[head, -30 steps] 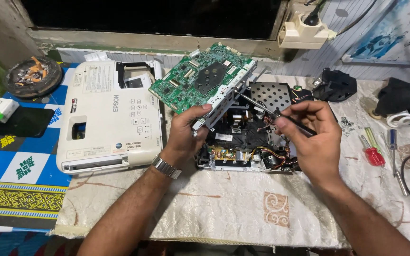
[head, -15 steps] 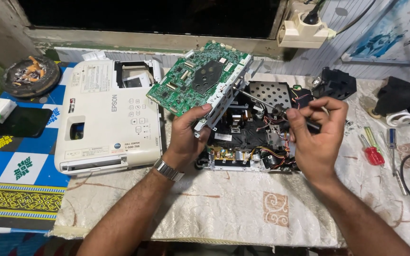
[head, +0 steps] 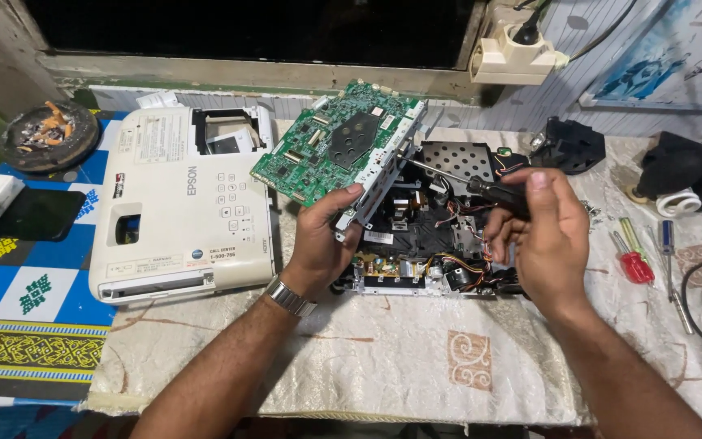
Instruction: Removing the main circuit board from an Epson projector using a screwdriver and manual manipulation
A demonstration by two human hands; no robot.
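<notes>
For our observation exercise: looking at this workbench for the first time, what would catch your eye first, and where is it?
The green circuit board stands out, tilted up at centre by the left hand over the opened black chassis. The right hand holds a black-handled screwdriver with its shaft pointing toward the board's edge. To the left lies the white top cover.

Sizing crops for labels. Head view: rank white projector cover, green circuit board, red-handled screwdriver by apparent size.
1. white projector cover, largest.
2. green circuit board, tilted up in the left hand, so it looks foreshortened; still clearly smaller than the cover.
3. red-handled screwdriver, smallest.
</notes>
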